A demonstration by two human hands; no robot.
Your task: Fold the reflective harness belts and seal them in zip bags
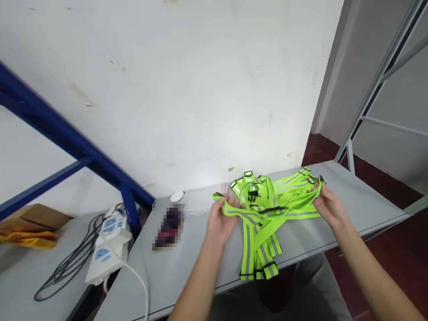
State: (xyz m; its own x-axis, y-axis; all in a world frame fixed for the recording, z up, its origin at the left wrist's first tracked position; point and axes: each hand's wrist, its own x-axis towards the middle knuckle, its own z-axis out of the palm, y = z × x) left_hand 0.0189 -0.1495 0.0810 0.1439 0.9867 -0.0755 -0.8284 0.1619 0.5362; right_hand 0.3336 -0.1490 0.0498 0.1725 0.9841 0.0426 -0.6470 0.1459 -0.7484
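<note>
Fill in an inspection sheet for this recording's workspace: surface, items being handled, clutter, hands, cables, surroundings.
Surface: grey table with a dark line along its near edge.
Items handled: green reflective straps with black buckles, heaped loosely, some lying towards the near edge.
Clutter: white round object; pixelated dark item, identity hidden.
Hands: left hand and right hand each grip part of the straps.
Cables: dark coiled cable beside white power strips; white cable crosses the table's left end.
Surroundings: white wall, blue frame at left, dark red floor at right.
</note>
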